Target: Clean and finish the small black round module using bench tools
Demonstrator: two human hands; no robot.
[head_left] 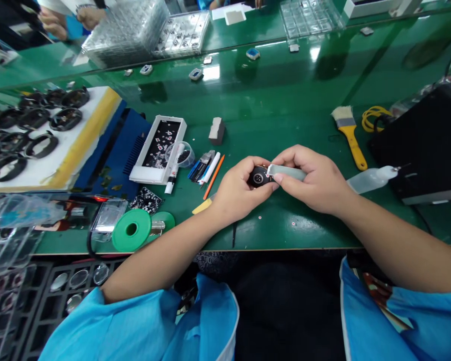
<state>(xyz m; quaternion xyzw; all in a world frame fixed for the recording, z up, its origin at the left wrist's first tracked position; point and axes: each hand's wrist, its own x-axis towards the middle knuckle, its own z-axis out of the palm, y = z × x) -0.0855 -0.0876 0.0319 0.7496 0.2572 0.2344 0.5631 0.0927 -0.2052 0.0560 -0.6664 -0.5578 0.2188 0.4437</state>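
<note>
My left hand is closed around a small round black part, like a watch case back, with a ring of dots at its centre. In my right hand is a pale grey-green bar, pinched between thumb and fingers. The bar's whitish end meets the right edge of the round part, though I cannot tell whether they touch. Both hands are close together just above the green table. Beside my left forearm lie a yellow strip and an orange stick.
To the left are a white tray of tiny parts, a green spool and black rings on a white pad. At right are a brush, a squeeze bottle and a black box. Another person's hands show beyond.
</note>
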